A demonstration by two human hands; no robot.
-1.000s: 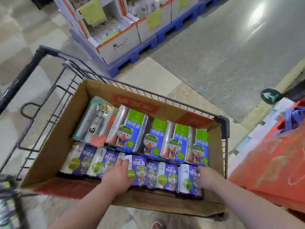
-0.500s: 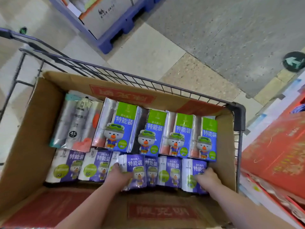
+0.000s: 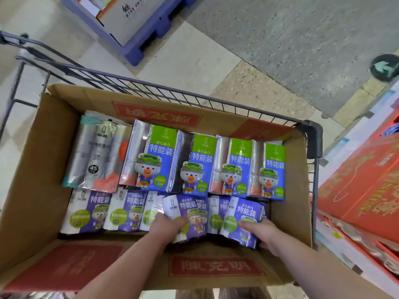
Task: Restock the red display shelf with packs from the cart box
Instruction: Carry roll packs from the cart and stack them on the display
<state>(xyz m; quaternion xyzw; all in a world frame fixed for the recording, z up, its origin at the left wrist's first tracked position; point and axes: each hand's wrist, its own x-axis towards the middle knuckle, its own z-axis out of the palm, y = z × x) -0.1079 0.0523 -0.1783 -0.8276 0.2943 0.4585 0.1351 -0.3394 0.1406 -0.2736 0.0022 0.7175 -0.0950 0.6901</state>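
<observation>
— What are we looking down into?
— Our wire cart (image 3: 313, 137), with a big open cardboard box (image 3: 36, 173) filling its basket.
— And inside the box?
— Two rows. Along the far wall we count four blue-and-green packs (image 3: 156, 156) leaning side by side, with a silver pack of rolls (image 3: 98, 152) at their left end. Along the near wall lie the purple packs (image 3: 86, 210).
— Our hands?
— Both reach into the near row. Our left hand (image 3: 166, 223) curls its fingers round the middle purple pack (image 3: 185, 209). Our right hand (image 3: 264, 234) grips the end purple pack (image 3: 244, 214) at the row's right, thumb across its front. Both packs sit tilted, higher than their neighbours, within the box.
— What's around us?
— The red display shelf (image 3: 364, 190) is just right of the cart, whose wire side and corner post stand between it and the box. Ahead on the floor we see a blue pallet (image 3: 138, 48) carrying cartons and, further right, a small green arrow sticker (image 3: 384, 67).
</observation>
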